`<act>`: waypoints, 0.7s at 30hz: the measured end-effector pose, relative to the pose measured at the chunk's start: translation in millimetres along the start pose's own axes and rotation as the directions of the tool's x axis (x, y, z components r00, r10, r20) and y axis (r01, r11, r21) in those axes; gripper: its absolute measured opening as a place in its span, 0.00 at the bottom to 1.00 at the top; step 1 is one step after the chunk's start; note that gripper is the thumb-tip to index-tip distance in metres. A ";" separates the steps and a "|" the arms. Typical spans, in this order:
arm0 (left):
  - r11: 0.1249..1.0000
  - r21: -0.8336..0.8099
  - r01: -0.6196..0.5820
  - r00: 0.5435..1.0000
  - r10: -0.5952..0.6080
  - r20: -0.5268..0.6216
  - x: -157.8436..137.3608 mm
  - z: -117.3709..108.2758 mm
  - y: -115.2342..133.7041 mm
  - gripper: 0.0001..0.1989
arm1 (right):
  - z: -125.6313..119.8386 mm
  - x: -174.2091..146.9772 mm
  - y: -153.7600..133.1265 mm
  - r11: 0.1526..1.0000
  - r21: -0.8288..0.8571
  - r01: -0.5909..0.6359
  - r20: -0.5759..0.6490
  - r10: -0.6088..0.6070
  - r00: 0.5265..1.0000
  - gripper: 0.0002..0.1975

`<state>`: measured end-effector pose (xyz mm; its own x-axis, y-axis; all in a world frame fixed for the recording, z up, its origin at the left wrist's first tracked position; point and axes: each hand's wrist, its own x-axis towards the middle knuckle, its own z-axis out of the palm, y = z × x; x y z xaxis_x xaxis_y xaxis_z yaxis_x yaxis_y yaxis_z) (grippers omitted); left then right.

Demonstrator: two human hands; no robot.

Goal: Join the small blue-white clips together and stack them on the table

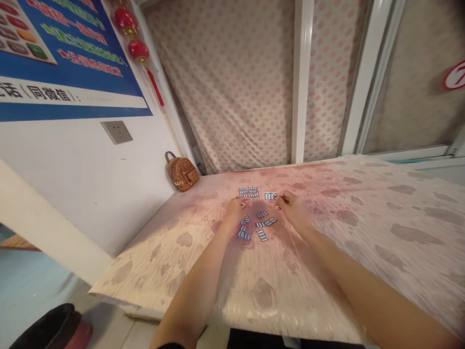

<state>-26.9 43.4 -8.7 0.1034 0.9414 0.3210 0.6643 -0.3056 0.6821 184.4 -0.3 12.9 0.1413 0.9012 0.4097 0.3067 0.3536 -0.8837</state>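
Observation:
Small flat pieces with blue and white stripes lie on the tablecloth between my hands. At the back, several of them sit side by side in a neat block (pixel 253 189). Nearer to me are loose pieces at various angles, among them one piece (pixel 262 236) at the front right. My left hand (pixel 238 209) is just in front of the block, fingers drawn together; anything in them is hidden. With bent, pinched fingers, my right hand (pixel 289 204) has hold of the right end of a brighter striped piece (pixel 269 196).
A patterned tablecloth (pixel 363 228) covers the table. A small brown backpack-shaped bag (pixel 183 173) stands at its back left corner, against the wall. Behind the table hangs a dotted curtain (pixel 236 87). A dark bin-like container (pixel 54 329) is on the floor at lower left.

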 end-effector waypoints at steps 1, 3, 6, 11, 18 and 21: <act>0.995 0.089 0.055 0.998 -0.055 -0.003 0.0 -7.4 -6.7 0.08 | 0.2 0.2 0.3 1.000 0.006 0.002 -0.005 -0.002 1.000 0.09; 0.976 0.148 0.162 0.985 -0.169 0.037 -3.0 -20.2 -19.0 0.06 | 1.1 0.5 1.7 1.000 0.021 0.008 -0.011 -0.008 1.000 0.09; 0.976 0.047 0.211 0.969 -0.215 0.125 -9.5 -28.8 -29.5 0.13 | 2.8 0.9 4.8 1.000 0.019 0.010 -0.005 -0.010 1.000 0.09; 0.982 0.035 0.185 0.955 -0.188 0.230 -6.3 -20.5 -27.6 0.16 | 3.4 0.6 4.2 1.000 0.009 0.012 -0.009 -0.012 1.000 0.09; 0.991 -0.022 0.132 0.954 -0.121 0.276 -3.9 -16.4 -25.8 0.11 | 2.0 -2.4 -6.3 1.000 0.000 -0.019 -0.005 0.019 1.000 0.09; 0.993 -0.021 0.115 0.946 -0.103 0.308 -5.8 -19.4 -25.1 0.17 | 2.8 -1.9 -5.9 1.000 0.019 -0.023 -0.003 0.023 1.000 0.08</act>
<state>-58.5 42.9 -14.9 0.2573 0.9658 0.0313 0.6558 -0.1984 0.7284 179.7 -3.4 16.6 0.1514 0.9082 0.3903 0.2857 0.3377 -0.8968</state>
